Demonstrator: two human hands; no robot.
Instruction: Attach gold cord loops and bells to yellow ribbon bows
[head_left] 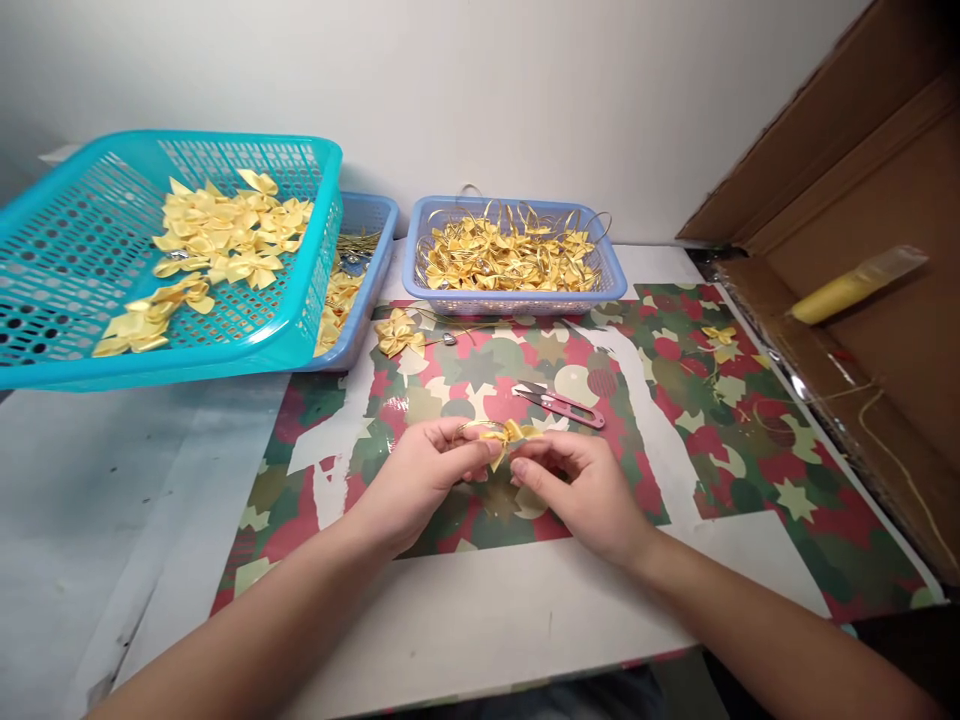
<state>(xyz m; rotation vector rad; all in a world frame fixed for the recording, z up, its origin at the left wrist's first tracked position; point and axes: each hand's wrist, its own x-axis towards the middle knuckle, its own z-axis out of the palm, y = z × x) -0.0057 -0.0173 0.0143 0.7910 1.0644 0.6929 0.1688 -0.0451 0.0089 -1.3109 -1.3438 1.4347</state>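
Note:
Between my two hands is a small yellow ribbon bow (pixel 511 434), held just above the patterned mat. My left hand (pixel 439 460) pinches its left side, and a loop of thin gold cord (pixel 472 428) shows by those fingers. On the right side, my right hand (pixel 574 480) has its thumb and fingers closed on the bow's edge. Pink-handled thread snips (pixel 561 404) lie on the mat just beyond my hands. Farther left lie more yellow bows (pixel 400 333), with gold cord and a small silver piece (pixel 449 339) beside them.
A turquoise basket (pixel 319 270) of yellow bows stands at the left, tilted over a blue basket (pixel 369 290). Another blue basket (pixel 517 303) at the back holds bows with gold loops. Cardboard (pixel 847 190) walls the right side, near a yellow roll (pixel 855 287) and loose cord.

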